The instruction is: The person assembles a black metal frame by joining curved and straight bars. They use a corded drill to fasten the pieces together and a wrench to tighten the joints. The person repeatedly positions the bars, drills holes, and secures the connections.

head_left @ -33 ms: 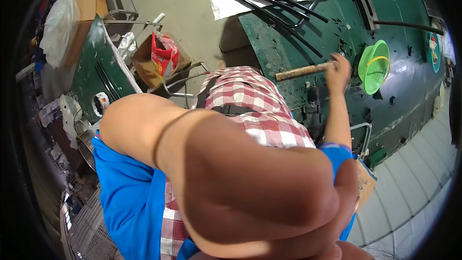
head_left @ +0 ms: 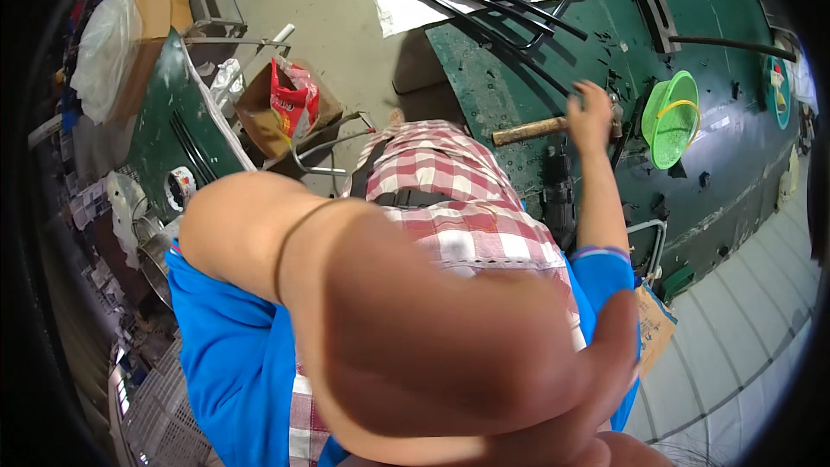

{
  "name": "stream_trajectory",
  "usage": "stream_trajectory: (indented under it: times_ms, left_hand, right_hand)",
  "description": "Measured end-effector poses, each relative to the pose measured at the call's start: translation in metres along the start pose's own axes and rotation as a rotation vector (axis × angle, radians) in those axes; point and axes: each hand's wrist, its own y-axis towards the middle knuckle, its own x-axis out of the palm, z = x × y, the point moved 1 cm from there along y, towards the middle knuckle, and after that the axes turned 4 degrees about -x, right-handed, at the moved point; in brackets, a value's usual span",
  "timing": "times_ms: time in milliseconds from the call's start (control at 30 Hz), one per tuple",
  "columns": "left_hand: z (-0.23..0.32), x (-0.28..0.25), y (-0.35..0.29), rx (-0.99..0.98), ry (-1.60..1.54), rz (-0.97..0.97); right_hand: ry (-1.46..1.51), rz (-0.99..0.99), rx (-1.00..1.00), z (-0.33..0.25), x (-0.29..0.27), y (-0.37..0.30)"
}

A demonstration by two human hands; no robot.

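lying near table edge [head_left: 456, 79], hammer [head_left: 529, 131]

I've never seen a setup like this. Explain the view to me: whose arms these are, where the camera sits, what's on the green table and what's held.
There is no machine here: these are a person's own bare arms. A fisheye camera worn on the head looks down, so straight edges bend near the rim. The big blurred shape is the left arm, close to the lens; what its hand is doing can't be made out. The right hand, fingers parted, is over the wooden handle of a hammer; whether it touches is unclear. On the green table there is also a green plastic basket with a yellow handle, and black tubes lie partly over it.
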Motion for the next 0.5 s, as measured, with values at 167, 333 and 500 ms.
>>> stream_trajectory:
  times_ms: [167,333,500]
  left_hand:
    - [0.006,-0.005,-0.014,-0.211,0.217,-0.046]
    - [-0.051,-0.001,-0.068,-0.234,0.2,-0.225]
    - [-0.052,0.001,-0.116,-0.534,0.282,-0.121]
  right_hand:
    - [-0.199,-0.069,-0.055,-0.044,0.076,0.061]
    - [-0.347,-0.123,-0.051,-0.021,0.096,0.109]
    - [-0.492,-0.493,0.072,-0.022,0.084,0.144]
